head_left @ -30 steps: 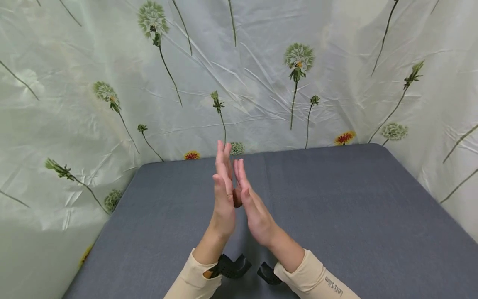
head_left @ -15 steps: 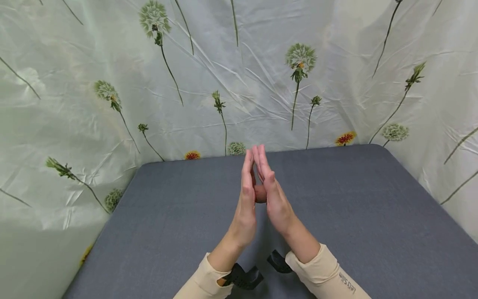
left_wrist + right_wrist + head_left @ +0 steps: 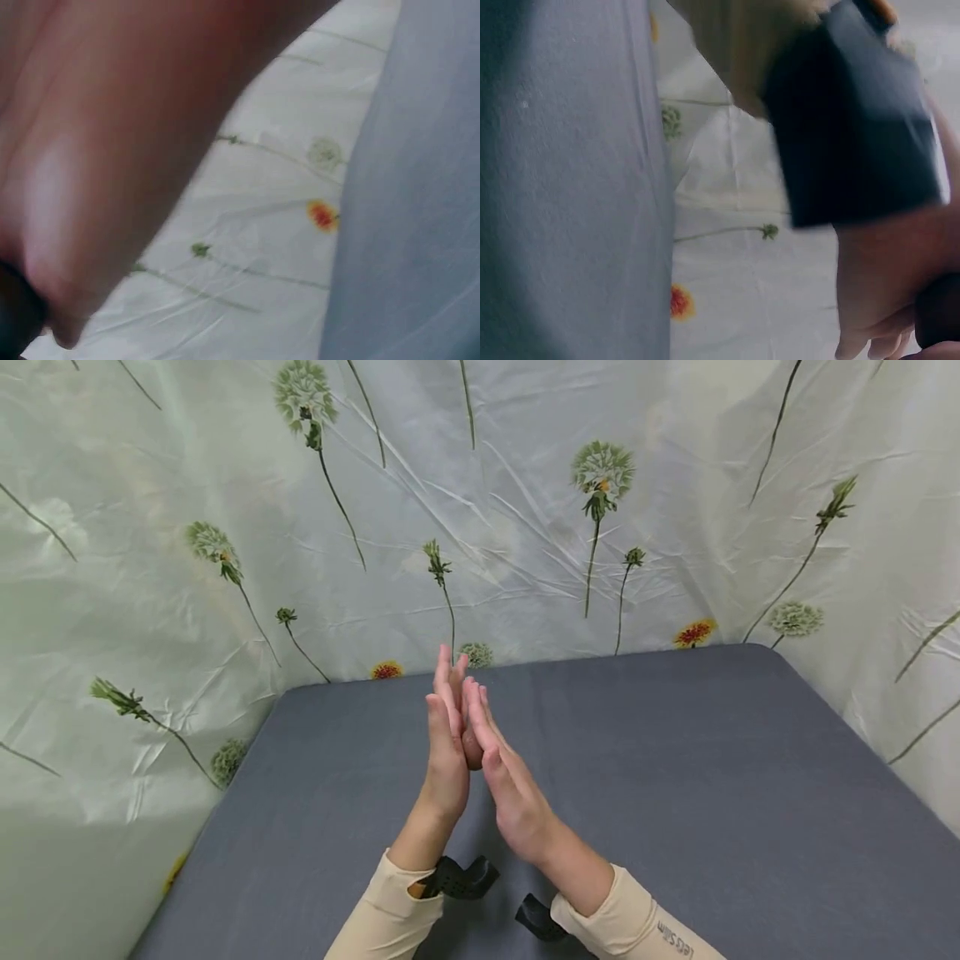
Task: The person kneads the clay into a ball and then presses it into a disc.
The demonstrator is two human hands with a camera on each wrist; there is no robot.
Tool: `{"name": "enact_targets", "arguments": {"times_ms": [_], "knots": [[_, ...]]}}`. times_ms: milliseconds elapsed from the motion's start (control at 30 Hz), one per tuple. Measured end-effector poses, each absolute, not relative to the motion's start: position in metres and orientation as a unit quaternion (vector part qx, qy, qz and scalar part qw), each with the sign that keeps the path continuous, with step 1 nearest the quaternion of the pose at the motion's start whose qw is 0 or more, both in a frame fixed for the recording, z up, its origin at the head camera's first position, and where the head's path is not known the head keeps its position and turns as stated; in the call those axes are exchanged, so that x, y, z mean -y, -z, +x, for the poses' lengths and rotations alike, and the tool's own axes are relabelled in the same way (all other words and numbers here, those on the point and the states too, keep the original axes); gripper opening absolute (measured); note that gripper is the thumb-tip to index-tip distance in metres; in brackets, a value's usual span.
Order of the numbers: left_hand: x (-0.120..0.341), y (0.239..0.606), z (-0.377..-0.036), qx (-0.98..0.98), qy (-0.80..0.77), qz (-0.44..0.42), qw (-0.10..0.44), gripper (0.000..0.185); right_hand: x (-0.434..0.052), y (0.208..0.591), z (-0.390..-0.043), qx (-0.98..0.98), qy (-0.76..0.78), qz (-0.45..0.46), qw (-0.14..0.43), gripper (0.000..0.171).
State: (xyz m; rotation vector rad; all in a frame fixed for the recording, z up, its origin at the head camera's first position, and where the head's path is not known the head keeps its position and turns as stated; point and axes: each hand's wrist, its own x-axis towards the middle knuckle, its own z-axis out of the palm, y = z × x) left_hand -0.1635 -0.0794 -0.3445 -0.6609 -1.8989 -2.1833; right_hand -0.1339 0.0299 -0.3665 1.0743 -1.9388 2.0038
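At frame centre, left hand (image 3: 447, 752) and right hand (image 3: 504, 777), fingers straight, press the brown lump (image 3: 472, 750) between flat palms, shifted back left since half a second ago — rolling continues.

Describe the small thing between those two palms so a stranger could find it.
Start at the grey table. Above its middle, the left hand and right hand press flat together. The reddish-brown lump peeks between them, the only dark thing there.
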Motion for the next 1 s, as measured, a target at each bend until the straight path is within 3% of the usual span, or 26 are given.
{"name": "enact_targets", "arguments": {"times_ms": [200, 367, 567, 833, 1000], "knots": [[0.061, 0.354, -0.156, 0.667, 0.690, -0.266, 0.092, 0.098, -0.050, 0.364, -0.147, 0.627, -0.696, 0.337, 0.094, 0.083], [0.059, 0.349, -0.145, 0.695, 0.650, -0.282, 0.124, 0.090, -0.052, 0.366, -0.154, 0.608, -0.724, 0.322, 0.062, 0.089], [0.076, 0.338, -0.152, 0.677, 0.665, -0.266, 0.171, 0.102, -0.029, 0.376, -0.145, 0.622, -0.707, 0.335, 0.023, 0.079], [0.074, 0.355, -0.169, 0.664, 0.704, -0.229, 0.102, 0.101, -0.031, 0.370, -0.137, 0.637, -0.687, 0.337, 0.095, 0.074], [0.064, 0.361, -0.160, 0.682, 0.679, -0.251, 0.102, 0.089, -0.044, 0.362, -0.147, 0.629, -0.697, 0.330, 0.102, 0.081]]}}
